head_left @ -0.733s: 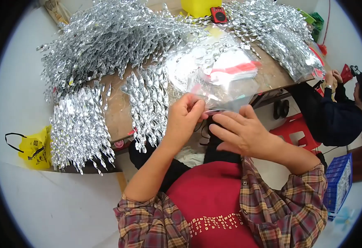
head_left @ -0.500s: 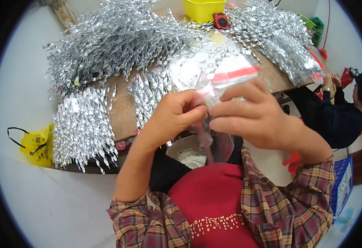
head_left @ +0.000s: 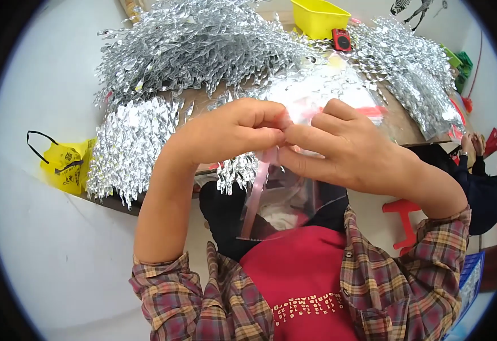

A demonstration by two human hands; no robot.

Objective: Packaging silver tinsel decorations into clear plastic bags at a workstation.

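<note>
At the far left a yellow carrier bag (head_left: 61, 165) hangs off the edge of the worktop (head_left: 413, 128), beside a sheaf of silver foil sprigs (head_left: 126, 150) that droops over the rim. More silver sprigs are heaped across the top (head_left: 203, 45).

The left hand (head_left: 234, 131) is raised in front of the person, thumb and forefinger pinched shut on the top corner of a clear plastic bag (head_left: 285, 199). The bag hangs down from the fingers toward the person's red top, its pink seal strip (head_left: 258, 190) running down its left edge. The right hand (head_left: 342, 150) meets the left at the same spot, fingertips closed on the bag's mouth, so both hands are together and clamped on the plastic.

Judging from the grip, the step is working the bag's mouth at the seal strip. It would go best if each hand holds only one layer of film, close to the strip, and moves steadily along it instead of tugging at one point, since thin film tears or stretches easily. Keeping the bag hanging straight would stop the strip from twisting.

Farther right lie a yellow tub (head_left: 318, 17), a small red device (head_left: 341, 40) and another spread of sprigs (head_left: 419, 79); a second person (head_left: 481, 187) sits by a red stool (head_left: 404, 219).
</note>
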